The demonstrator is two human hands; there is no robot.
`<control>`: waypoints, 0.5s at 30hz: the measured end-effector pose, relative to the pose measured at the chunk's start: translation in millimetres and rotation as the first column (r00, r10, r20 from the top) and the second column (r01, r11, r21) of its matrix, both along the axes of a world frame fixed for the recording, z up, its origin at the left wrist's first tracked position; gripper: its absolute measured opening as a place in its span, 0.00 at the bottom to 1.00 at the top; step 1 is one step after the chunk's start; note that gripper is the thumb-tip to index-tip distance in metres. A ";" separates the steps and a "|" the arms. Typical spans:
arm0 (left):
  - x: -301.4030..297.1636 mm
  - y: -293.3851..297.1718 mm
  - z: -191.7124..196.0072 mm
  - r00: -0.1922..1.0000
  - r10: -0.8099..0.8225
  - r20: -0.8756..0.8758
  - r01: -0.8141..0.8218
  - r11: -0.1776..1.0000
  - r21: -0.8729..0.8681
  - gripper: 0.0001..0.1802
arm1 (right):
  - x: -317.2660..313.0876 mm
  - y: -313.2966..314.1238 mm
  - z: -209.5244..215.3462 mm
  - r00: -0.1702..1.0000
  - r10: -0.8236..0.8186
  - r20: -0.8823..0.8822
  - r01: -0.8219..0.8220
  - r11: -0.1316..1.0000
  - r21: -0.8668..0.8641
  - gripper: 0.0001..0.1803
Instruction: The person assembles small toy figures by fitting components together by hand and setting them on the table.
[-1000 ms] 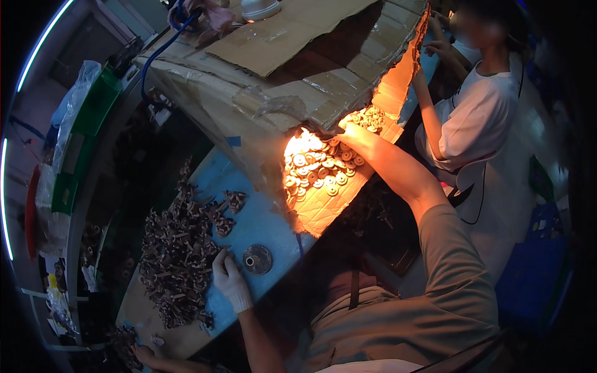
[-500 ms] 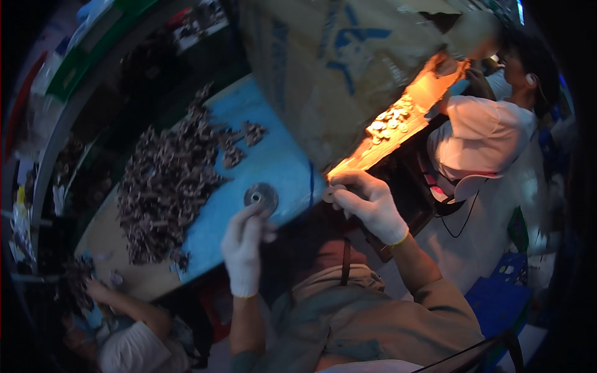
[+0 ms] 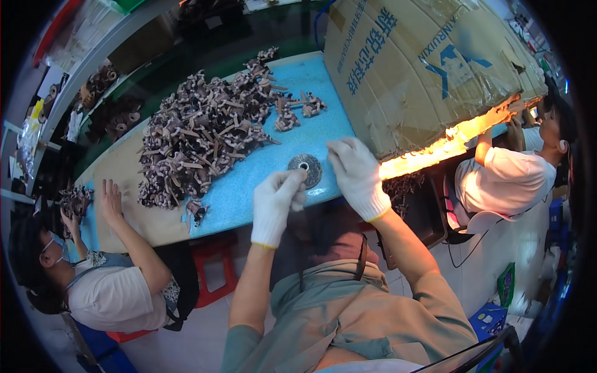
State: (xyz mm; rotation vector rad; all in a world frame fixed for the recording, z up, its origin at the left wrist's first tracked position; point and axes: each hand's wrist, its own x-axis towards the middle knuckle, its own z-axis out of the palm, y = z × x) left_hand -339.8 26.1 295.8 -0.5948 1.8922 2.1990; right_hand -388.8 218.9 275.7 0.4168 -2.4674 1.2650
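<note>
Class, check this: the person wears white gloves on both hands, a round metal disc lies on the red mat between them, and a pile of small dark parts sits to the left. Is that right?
One detail is wrong: the mat is light blue, not red, as the head view shows. The rest holds: white gloves on the left hand and right hand, the round metal disc between them, the pile of small dark parts to the left.

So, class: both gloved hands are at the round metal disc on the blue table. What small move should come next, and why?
Probably steady the disc with the left hand: its fingertips already touch the rim, while the right hand rests just beside it.
</note>
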 end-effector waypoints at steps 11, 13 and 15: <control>-31.8 -5.7 -1.1 0.977 -0.169 0.127 0.194 0.955 -0.224 0.21 | 21.4 15.3 -7.8 0.992 0.031 -0.123 0.013 0.941 0.337 0.16; -38.7 -10.8 -3.9 0.969 -0.202 0.145 0.229 0.952 -0.206 0.20 | 54.4 35.9 -7.6 0.981 0.091 -0.169 -0.062 0.983 0.170 0.15; -42.6 -11.4 -5.9 0.961 -0.227 0.158 0.253 0.952 -0.170 0.21 | 87.7 74.7 -34.7 0.996 0.080 -0.045 -0.070 0.980 0.189 0.14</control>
